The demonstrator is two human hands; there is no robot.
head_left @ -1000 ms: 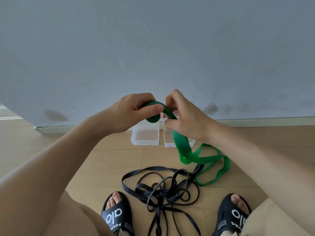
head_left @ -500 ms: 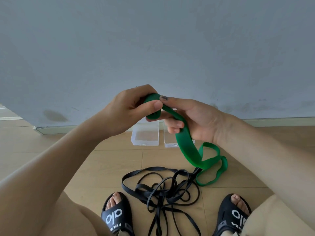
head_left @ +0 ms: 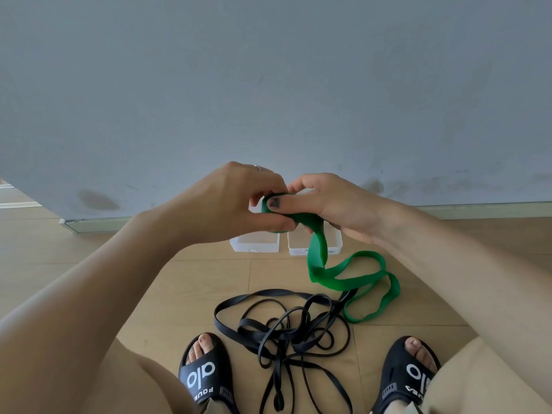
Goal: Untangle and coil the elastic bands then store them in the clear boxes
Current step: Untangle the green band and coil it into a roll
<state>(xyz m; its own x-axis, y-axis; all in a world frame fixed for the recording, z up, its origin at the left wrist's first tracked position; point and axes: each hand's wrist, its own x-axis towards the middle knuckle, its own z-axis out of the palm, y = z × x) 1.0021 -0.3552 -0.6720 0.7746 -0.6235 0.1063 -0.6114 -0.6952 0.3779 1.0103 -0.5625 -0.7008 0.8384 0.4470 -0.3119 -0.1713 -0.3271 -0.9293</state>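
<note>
- The left hand and right hand meet in the air above the floor, in front of the wall.
- Left hand: fingers curled round the rolled end of the green band, thumb pressed under the roll. A ring shows on one finger.
- Right hand: thumb laid flat across the top of the roll, its dark-painted nail showing; the other fingers curl behind and under the band, pinching it against the thumb.
- From the hands the green band hangs down in front of the right box, then lies in loose loops on the floor, toward the right side.
- Two clear boxes stand side by side on the floor near the skirting: the left box and the right one, close together, both partly hidden by the hands. What is in them cannot be told.
- The black band lies in a tangled heap on the floor between the two feet, nearer than the boxes; its far right strands touch or cross the green loops.
- Black sandals: left sandal, right sandal, at the lower edge of the floor.
</note>
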